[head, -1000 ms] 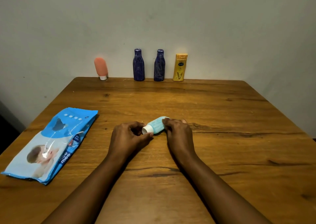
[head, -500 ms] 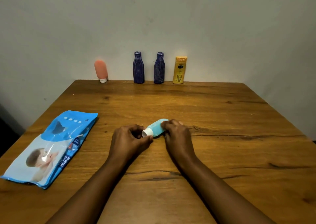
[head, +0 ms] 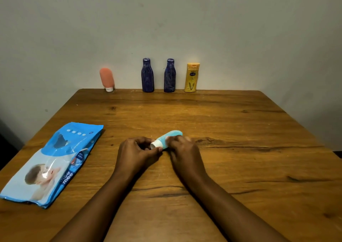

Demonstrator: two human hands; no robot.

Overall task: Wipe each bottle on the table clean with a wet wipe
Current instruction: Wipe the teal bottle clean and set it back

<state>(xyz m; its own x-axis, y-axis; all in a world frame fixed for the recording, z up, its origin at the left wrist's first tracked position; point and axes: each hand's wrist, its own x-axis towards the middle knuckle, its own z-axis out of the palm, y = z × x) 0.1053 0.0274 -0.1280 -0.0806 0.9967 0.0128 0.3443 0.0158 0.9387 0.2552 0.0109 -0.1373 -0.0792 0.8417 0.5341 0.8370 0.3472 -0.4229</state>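
From the head camera, both bare forearms reach in from the lower edge and converge near the middle of a brown wooden table [head: 240, 130]. Between the hands is a small, soft light-blue bottle [head: 172, 136] with a white cap [head: 155, 144]. It lies slanted, cap towards the person and to the left, rounded end pointing away to the right. Whether it rests on the wood or is held just above it cannot be told.

The left hand [head: 137, 154] is knuckles-up with its fingers curled inward, and its thumb and fingertips pinch the white cap. The right hand [head: 182, 149] lies just beside it, back upward, with its fingers curled over the body of the light-blue bottle and gripping it. The fingertips are blurred, and whether a wipe lies under them cannot be made out.

To the left, near the table's edge, a flat blue plastic pack of baby wipes [head: 55, 160] lies well apart from the hands.

Along the far edge, against the pale wall [head: 166, 19], stand a salmon-pink tube [head: 107, 79] on its white cap, leaning a little; a dark blue bottle [head: 147, 75]; a second dark blue bottle [head: 169, 76]; and a yellow lotion bottle [head: 192, 78], these three upright.
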